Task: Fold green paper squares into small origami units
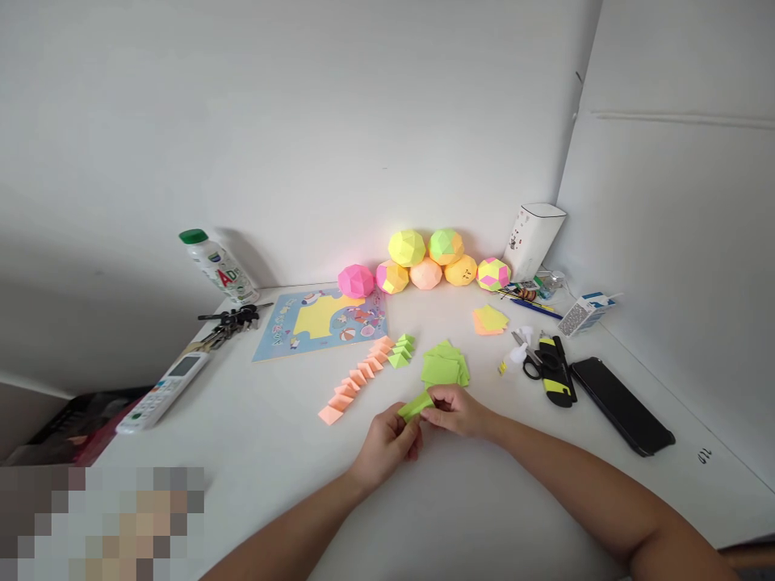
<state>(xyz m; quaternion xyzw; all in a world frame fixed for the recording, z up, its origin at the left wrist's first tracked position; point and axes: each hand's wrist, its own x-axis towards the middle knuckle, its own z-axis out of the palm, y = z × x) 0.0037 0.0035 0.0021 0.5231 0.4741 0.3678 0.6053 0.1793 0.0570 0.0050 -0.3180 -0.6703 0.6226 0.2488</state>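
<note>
Both hands (424, 428) — pinching one folded green paper (415, 406)

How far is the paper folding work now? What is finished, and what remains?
Done: several paper balls stand at the back; a row of folded orange pieces, ending in a few folded green pieces, lies on the table. In hand: the left hand and right hand pinch one green sheet, partly folded. Left: the green pile beside them and the yellow-orange notes further back look flat, apparently not yet folded.
</note>
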